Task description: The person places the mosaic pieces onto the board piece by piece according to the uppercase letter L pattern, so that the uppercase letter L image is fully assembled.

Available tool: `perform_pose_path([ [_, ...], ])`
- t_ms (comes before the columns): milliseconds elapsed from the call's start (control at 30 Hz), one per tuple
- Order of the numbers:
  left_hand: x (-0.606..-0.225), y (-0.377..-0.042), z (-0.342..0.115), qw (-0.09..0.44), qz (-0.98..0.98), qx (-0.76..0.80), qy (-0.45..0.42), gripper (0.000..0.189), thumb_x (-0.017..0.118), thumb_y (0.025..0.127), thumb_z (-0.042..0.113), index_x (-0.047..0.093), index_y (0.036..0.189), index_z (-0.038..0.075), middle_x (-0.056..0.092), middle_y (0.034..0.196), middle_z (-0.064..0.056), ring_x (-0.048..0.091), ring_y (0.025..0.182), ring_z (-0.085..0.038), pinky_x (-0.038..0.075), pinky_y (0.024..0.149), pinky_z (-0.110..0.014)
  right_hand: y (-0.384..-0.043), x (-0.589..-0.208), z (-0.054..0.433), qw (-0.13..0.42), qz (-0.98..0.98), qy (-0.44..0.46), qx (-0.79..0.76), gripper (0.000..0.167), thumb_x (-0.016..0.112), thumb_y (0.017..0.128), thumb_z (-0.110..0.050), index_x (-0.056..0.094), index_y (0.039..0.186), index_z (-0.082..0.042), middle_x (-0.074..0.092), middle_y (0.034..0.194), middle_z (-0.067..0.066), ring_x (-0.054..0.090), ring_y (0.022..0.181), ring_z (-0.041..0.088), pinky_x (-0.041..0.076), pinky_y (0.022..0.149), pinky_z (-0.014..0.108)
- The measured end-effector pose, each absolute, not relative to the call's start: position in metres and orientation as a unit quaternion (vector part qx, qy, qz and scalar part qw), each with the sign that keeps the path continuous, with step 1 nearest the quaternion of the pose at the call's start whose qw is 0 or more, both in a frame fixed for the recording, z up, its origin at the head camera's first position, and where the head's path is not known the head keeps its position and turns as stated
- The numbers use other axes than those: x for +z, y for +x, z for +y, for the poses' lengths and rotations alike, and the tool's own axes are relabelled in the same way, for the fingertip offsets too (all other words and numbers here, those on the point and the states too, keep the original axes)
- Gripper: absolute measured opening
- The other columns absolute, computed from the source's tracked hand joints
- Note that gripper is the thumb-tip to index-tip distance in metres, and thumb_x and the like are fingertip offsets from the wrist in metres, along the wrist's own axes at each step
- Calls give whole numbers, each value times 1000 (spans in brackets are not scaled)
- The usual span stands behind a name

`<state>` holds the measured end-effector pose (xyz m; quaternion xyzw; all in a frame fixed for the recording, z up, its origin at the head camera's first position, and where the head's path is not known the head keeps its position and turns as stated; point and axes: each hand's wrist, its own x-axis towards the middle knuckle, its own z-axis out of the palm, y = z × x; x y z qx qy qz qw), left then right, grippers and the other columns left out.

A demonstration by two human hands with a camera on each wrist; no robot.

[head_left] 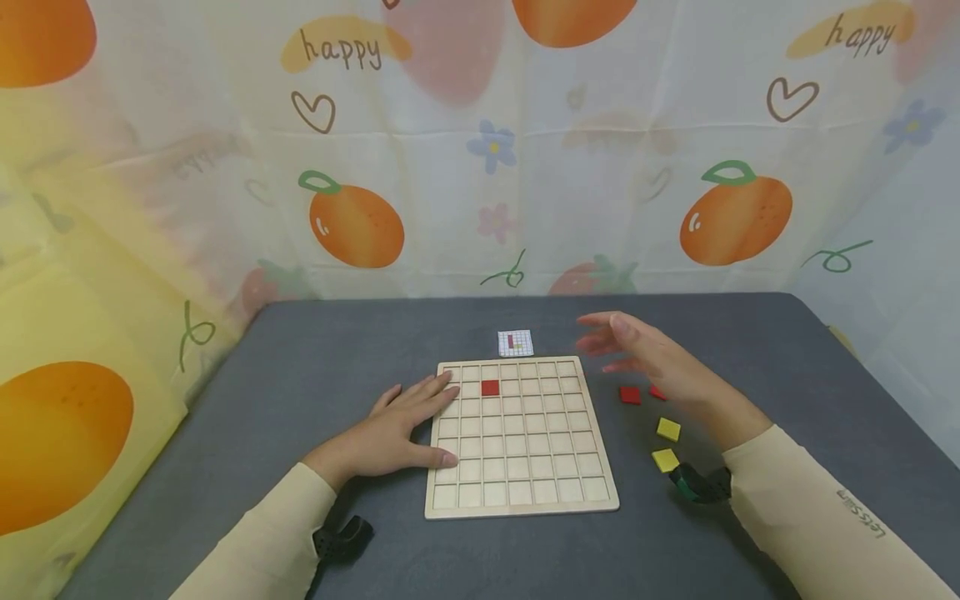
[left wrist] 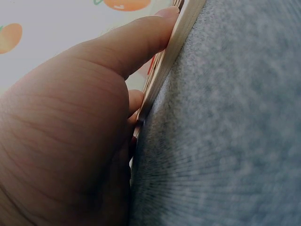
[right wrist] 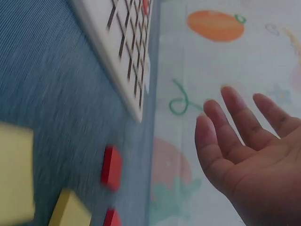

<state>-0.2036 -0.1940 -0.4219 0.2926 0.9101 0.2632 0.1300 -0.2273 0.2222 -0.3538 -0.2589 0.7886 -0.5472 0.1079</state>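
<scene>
A light wooden grid board (head_left: 521,508) lies flat on the grey table, with one red square tile (head_left: 490,387) in a cell near its top left. My left hand (head_left: 393,433) rests on the board's left edge, fingers spread and thumb lower down along the side. In the left wrist view the thumb (left wrist: 141,42) lies over the board's edge (left wrist: 164,66). My right hand (head_left: 637,350) hovers beyond the board's upper right corner, fingers loosely extended, holding nothing. Beneath and beside it lie red tiles (head_left: 630,395) and yellow tiles (head_left: 668,429) on the table.
A small printed grid card (head_left: 515,342) with coloured marks lies just behind the board. A patterned curtain (head_left: 442,200) hangs behind the table (head_left: 285,358) and down its left side. Black straps (head_left: 701,485) are worn at both wrists.
</scene>
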Motion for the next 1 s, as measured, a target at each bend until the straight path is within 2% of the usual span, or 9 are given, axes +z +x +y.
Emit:
perform_pose_path([
  [67, -422, -204, -194, 133, 910, 262, 292, 107, 76, 94, 69, 28, 175, 18, 11, 182, 0, 6, 166, -29, -5, 123, -68, -227, -356, 232, 100, 792, -256, -545, 60, 30, 121, -42, 45, 163, -2, 59, 149, 24, 54, 139, 48, 44, 110, 63],
  [300, -424, -203, -194, 139, 910, 259, 291, 109, 76, 93, 71, 26, 175, 20, 9, 182, 2, 4, 166, -26, -5, 124, -65, -220, -368, 259, 87, 792, -229, -558, 58, 30, 122, -37, 45, 161, 3, 59, 147, 27, 56, 136, 46, 53, 105, 37],
  [467, -425, -203, -193, 138, 911, 256, 292, 110, 76, 92, 72, 27, 176, 21, 9, 182, 2, 5, 166, -26, -5, 124, -66, -219, -379, 271, 76, 803, -202, -556, 57, 32, 122, -36, 44, 161, 3, 57, 147, 26, 55, 134, 48, 52, 104, 32],
  [633, -425, -204, -192, 134, 911, 255, 294, 109, 74, 92, 74, 26, 176, 22, 9, 182, 3, 5, 166, -25, -5, 124, -66, -224, -393, 280, 59, 826, -174, -532, 54, 44, 120, -31, 42, 163, 1, 57, 149, 26, 57, 135, 48, 50, 103, 26],
  [733, -423, -204, -192, 133, 912, 255, 292, 109, 74, 92, 74, 26, 176, 22, 9, 182, 3, 5, 166, -25, -5, 124, -65, -227, -401, 283, 56, 842, -169, -509, 56, 54, 118, -29, 42, 164, 0, 58, 149, 26, 59, 135, 45, 51, 102, 27],
  [833, -422, -203, -193, 132, 914, 251, 290, 109, 74, 92, 73, 26, 176, 21, 9, 182, 2, 5, 166, -26, -5, 124, -65, -230, -409, 285, 67, 855, -169, -485, 60, 63, 114, -29, 44, 163, 0, 59, 149, 23, 59, 134, 41, 53, 100, 34],
  [1000, -422, -203, -194, 130, 914, 251, 290, 109, 75, 93, 72, 26, 176, 20, 10, 182, 1, 5, 166, -26, -4, 123, -66, -232, -418, 285, 71, 876, -181, -441, 55, 79, 105, -29, 63, 150, -2, 63, 144, 16, 61, 129, 34, 54, 99, 38],
])
